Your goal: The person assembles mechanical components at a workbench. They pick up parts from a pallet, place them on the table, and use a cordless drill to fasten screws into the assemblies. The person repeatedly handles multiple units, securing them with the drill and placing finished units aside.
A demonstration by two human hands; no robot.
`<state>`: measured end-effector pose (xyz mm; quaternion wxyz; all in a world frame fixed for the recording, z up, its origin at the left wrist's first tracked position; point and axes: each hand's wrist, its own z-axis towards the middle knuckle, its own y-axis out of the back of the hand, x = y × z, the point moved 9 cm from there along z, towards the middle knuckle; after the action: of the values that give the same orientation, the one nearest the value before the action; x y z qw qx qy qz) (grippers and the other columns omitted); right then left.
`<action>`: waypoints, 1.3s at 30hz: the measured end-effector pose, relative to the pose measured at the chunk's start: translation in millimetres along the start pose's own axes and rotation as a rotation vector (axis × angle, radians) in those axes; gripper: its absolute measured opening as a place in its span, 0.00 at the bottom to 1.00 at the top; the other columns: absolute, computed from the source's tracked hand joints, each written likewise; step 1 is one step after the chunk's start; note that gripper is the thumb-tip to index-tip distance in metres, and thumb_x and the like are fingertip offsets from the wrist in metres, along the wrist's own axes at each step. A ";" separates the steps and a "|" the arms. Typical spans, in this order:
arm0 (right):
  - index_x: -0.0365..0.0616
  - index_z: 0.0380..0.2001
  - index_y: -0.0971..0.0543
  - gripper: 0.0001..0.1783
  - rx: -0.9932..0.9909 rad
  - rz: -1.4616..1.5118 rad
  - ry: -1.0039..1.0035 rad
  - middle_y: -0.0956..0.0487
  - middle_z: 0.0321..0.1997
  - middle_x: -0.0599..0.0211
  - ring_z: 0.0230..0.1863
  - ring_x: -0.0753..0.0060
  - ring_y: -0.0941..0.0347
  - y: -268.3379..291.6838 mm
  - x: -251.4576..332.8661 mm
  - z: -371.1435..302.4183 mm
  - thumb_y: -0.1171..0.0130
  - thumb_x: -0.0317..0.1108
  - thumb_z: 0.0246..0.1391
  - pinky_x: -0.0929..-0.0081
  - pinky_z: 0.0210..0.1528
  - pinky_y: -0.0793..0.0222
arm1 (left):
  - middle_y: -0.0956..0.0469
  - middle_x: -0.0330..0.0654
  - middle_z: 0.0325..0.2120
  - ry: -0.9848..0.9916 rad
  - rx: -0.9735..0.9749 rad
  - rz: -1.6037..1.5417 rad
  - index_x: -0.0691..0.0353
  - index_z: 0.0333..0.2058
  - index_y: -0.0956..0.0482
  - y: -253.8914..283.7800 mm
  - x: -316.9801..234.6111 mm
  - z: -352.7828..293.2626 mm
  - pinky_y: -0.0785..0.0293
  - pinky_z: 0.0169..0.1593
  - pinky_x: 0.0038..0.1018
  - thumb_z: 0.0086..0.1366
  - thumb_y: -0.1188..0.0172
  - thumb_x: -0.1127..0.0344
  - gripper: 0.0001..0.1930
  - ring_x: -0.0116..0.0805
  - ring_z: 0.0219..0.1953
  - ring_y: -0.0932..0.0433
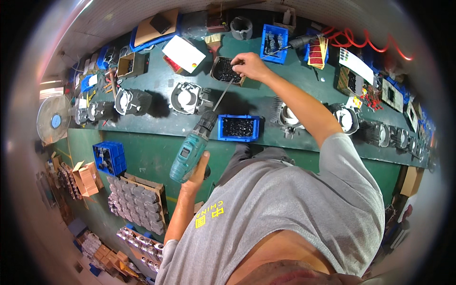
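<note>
My left hand (198,175) is wrapped around the handle of a teal cordless drill (186,159). The drill's long thin bit (222,96) points up and away, its tip close to my right fingers. Over a small cardboard box (214,76) of dark screws, my right hand (247,65) has its fingers pinched together; what they hold, if anything, is too small to make out. Nearer to me, a blue bin (239,139) holds small black parts. Left of the bit stands a grey cast-metal housing (187,99), and another metal housing (287,116) is partly behind my right forearm.
More metal housings (133,101) line the green bench (159,124) on both sides. At the back are a blue bin of screws (274,45), a dark power tool (300,42) and a coiled red hose (349,34). A fan (54,118) stands at far left; stacked castings (135,202) sit below.
</note>
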<state>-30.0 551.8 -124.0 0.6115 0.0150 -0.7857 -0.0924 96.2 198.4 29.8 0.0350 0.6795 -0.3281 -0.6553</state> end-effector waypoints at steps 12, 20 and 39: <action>0.33 0.50 0.20 0.13 -0.270 0.798 -0.080 0.17 0.43 0.59 0.37 0.72 0.19 76.9 -3.0 -204.5 0.37 0.25 0.64 0.74 0.42 0.18 | 0.19 0.38 0.33 -0.122 0.275 -0.119 0.65 0.48 0.19 -58.5 -35.8 18.9 0.24 0.41 0.28 0.66 0.30 0.61 0.17 0.28 0.34 0.21; 0.32 0.52 0.20 0.15 -0.310 0.866 -0.044 0.17 0.42 0.61 0.39 0.74 0.18 101.3 -12.5 -258.4 0.38 0.24 0.64 0.79 0.44 0.18 | 0.19 0.38 0.36 -0.050 0.424 -0.137 0.63 0.48 0.18 -93.8 -57.2 10.9 0.24 0.42 0.28 0.67 0.32 0.66 0.13 0.28 0.36 0.21; 0.45 0.45 0.15 0.14 -0.144 -0.378 0.303 0.17 0.45 0.57 0.52 0.52 0.22 70.0 -3.6 -282.5 0.40 0.24 0.56 0.62 0.55 0.26 | 0.17 0.34 0.41 0.032 0.581 0.138 0.60 0.50 0.17 -85.6 -97.0 9.7 0.23 0.48 0.26 0.64 0.28 0.68 0.16 0.24 0.43 0.22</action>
<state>249.4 585.3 -49.7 0.6937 0.1319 -0.6596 -0.2573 128.8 316.7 71.7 -0.1112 0.6473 -0.5468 -0.5192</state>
